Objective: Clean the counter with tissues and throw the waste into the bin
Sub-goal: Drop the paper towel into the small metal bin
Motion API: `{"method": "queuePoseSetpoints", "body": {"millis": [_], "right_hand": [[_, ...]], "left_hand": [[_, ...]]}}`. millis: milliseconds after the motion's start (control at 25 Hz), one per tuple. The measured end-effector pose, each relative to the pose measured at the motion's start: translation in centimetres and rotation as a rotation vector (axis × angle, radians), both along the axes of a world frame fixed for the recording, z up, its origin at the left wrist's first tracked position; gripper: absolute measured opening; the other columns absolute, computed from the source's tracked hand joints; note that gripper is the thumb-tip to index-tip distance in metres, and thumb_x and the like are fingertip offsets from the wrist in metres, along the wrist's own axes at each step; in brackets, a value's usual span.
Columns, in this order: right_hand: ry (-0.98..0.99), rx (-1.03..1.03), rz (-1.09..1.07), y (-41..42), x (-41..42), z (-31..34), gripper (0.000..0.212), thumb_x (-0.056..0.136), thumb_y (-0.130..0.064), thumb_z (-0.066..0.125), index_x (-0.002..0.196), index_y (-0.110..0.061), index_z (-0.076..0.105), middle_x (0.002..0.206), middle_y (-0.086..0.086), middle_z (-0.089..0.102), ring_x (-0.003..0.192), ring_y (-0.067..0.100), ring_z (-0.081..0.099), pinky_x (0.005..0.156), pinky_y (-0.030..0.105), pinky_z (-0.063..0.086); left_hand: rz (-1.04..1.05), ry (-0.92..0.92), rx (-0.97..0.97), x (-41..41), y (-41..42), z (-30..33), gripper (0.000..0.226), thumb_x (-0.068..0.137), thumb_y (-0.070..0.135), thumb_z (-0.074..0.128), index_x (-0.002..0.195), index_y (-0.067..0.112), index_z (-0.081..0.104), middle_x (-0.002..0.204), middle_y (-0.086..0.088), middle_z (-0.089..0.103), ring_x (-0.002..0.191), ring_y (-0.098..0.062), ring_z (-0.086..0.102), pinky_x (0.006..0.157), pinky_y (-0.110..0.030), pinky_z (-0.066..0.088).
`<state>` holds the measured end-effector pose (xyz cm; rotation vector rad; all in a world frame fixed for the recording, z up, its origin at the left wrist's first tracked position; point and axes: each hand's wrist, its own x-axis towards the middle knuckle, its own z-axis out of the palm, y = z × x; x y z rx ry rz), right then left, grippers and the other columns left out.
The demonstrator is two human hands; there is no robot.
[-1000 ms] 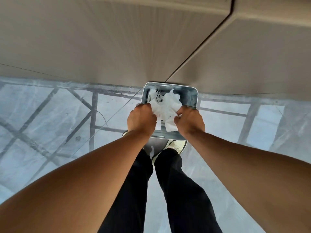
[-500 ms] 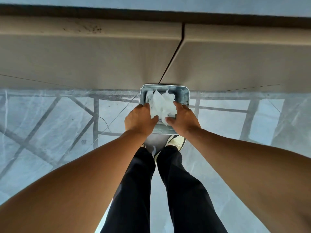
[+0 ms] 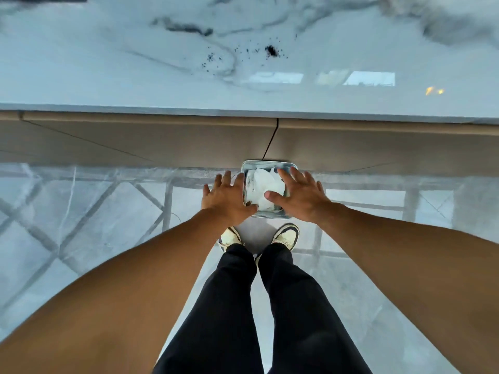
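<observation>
I hold both hands flat above the bin (image 3: 270,165), fingers spread and gripping nothing. My left hand (image 3: 226,197) hangs over its left rim, my right hand (image 3: 299,197) over its right half. The crumpled tissues (image 3: 260,184) lie inside. Dark crumbs (image 3: 270,50) dot the counter (image 3: 108,63), back from its front edge.
</observation>
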<state>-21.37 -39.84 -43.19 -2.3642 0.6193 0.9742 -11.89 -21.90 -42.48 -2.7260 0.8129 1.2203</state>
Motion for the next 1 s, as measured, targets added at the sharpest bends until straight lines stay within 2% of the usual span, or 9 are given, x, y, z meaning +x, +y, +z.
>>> {"method": "queuePoseSetpoints", "body": {"millis": [280,400,520,680,880,1000], "right_hand": [[-0.030,-0.018,-0.005,1.3,0.3,9.7,0.089,0.083,-0.084,0.028,0.155,-0.040,0.002,0.166,-0.003,-0.005,0.152,0.031,-0.009,0.121,0.055,-0.001],[-0.037,-0.008,-0.006,2.2,0.9,13.3,0.090,0.083,-0.084,0.028,0.156,-0.037,0.000,0.166,0.000,-0.005,0.151,0.032,-0.009,0.121,0.056,-0.001],[-0.067,-0.034,0.008,2.6,1.2,16.8,0.090,0.084,-0.083,0.029,0.155,-0.038,0.000,0.166,0.002,-0.004,0.151,0.032,-0.010,0.121,0.056,-0.002],[-0.131,-0.095,0.062,2.6,1.9,20.3,0.090,0.083,-0.083,0.028,0.155,-0.039,-0.002,0.166,0.002,-0.007,0.151,0.033,-0.011,0.120,0.059,-0.004],[-0.172,-0.128,0.035,2.0,2.0,22.2,0.091,0.081,-0.085,0.028,0.155,-0.041,-0.004,0.165,-0.001,-0.013,0.151,0.028,-0.014,0.121,0.056,-0.004],[-0.188,-0.138,0.021,1.5,2.0,23.0,0.090,0.082,-0.085,0.027,0.154,-0.041,-0.006,0.165,-0.002,-0.014,0.151,0.028,-0.015,0.121,0.056,-0.003]], "left_hand": [[0.045,-0.082,-0.038,0.4,1.7,9.2,0.087,0.091,0.068,0.040,0.158,0.024,0.007,0.167,-0.011,0.007,0.154,-0.031,0.007,0.123,-0.056,0.011],[0.118,-0.098,-0.057,0.4,1.8,12.6,0.087,0.091,0.068,0.040,0.158,0.021,0.008,0.167,-0.012,0.011,0.154,-0.031,0.010,0.122,-0.056,0.015],[0.106,-0.129,-0.086,0.3,2.0,15.9,0.089,0.090,0.068,0.042,0.157,0.019,0.012,0.166,-0.014,0.014,0.153,-0.032,0.013,0.121,-0.056,0.018],[0.079,-0.187,-0.169,1.8,1.8,19.8,0.088,0.089,0.067,0.047,0.155,0.015,0.021,0.160,-0.015,0.028,0.149,-0.032,0.022,0.119,-0.052,0.025],[0.020,-0.254,-0.186,3.6,1.9,22.8,0.089,0.091,0.066,0.044,0.158,0.019,0.010,0.166,-0.012,0.013,0.153,-0.031,0.012,0.123,-0.051,0.017],[-0.019,-0.296,-0.191,4.6,1.3,24.1,0.088,0.092,0.066,0.042,0.158,0.018,0.009,0.166,-0.013,0.012,0.153,-0.031,0.012,0.123,-0.050,0.017]]}}
